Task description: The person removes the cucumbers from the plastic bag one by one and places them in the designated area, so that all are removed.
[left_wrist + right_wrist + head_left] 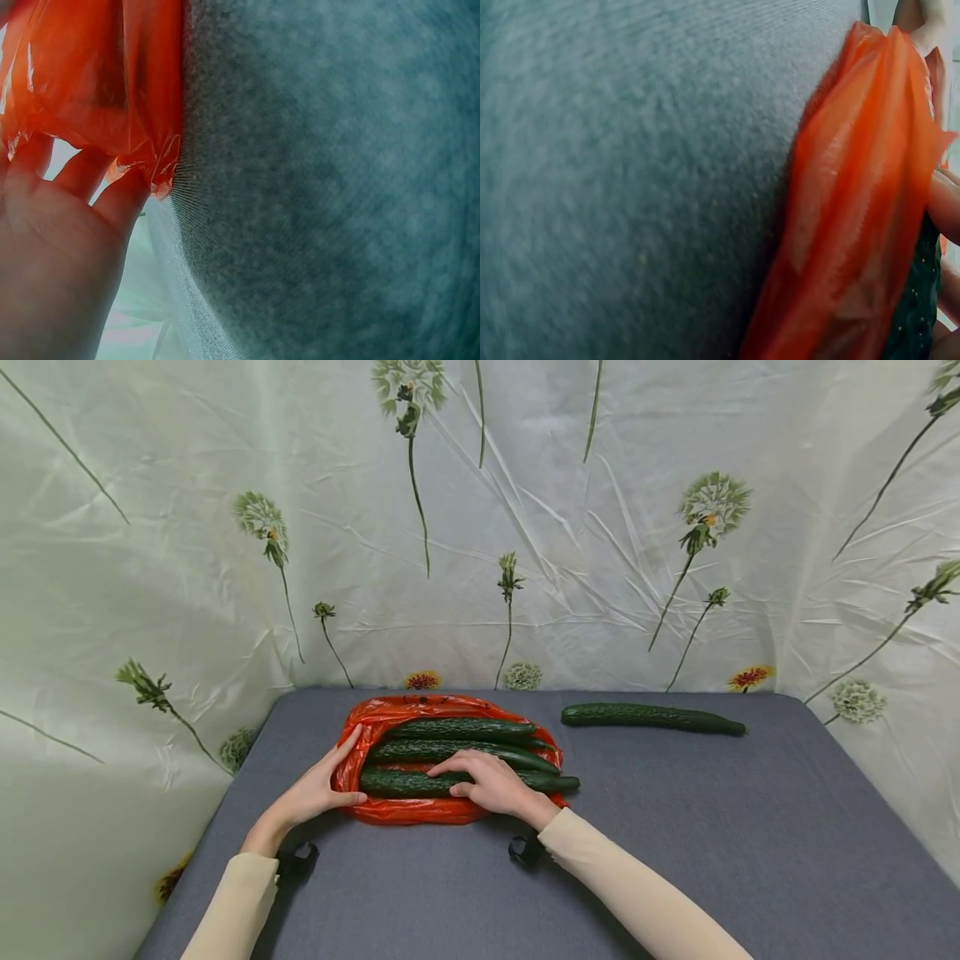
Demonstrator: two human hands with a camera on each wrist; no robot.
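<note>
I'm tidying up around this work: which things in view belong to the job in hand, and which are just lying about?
Seemingly in the job:
Red bag, held by the left hand
Front cucumber in it, gripped by the right hand
Other cucumbers in the bag

Seemingly just there:
Lone cucumber right of the bag, untouched, though it may belong too
Flowered cloth behind

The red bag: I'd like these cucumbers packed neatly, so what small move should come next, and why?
Probably the right hand should draw the red bag's right edge over the tip of the front cucumber: that tip sticks out past the edge, its other end already lies near the bag's left wall, and the left hand touches that side, seemingly ready to steady it.
</note>
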